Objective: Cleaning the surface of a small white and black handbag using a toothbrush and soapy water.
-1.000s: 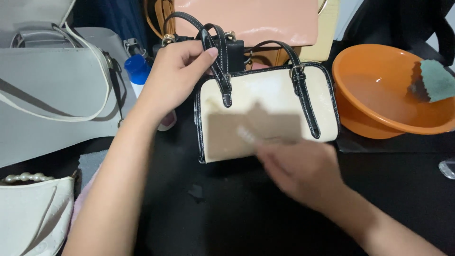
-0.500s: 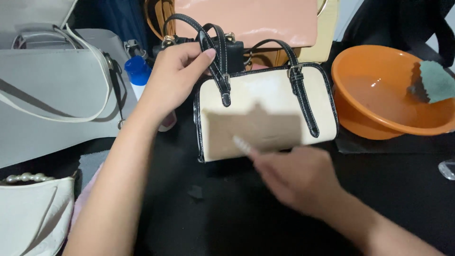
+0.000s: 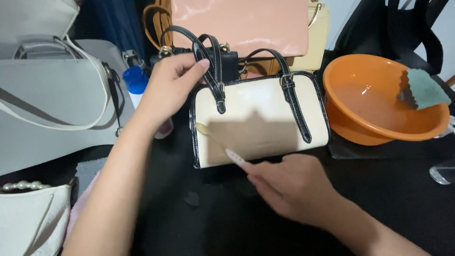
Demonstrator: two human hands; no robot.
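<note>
Handbag (image 3: 265,118) between hands: left hand (image 3: 168,87) grips strap, right hand (image 3: 289,187) pinches toothbrush (image 3: 220,144) on front.

Both forearms are bare, with no sleeves showing up to the lower edge of the frame. The left hand (image 3: 168,87) and the right hand (image 3: 296,187) wear nothing; the visible left fingernails are short and unpainted.

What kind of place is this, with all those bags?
Probably a bag-cleaning workspace. Many handbags crowd a dark table, an orange basin holds water and a sponge, and the right hand works a toothbrush on the cream handbag.
</note>
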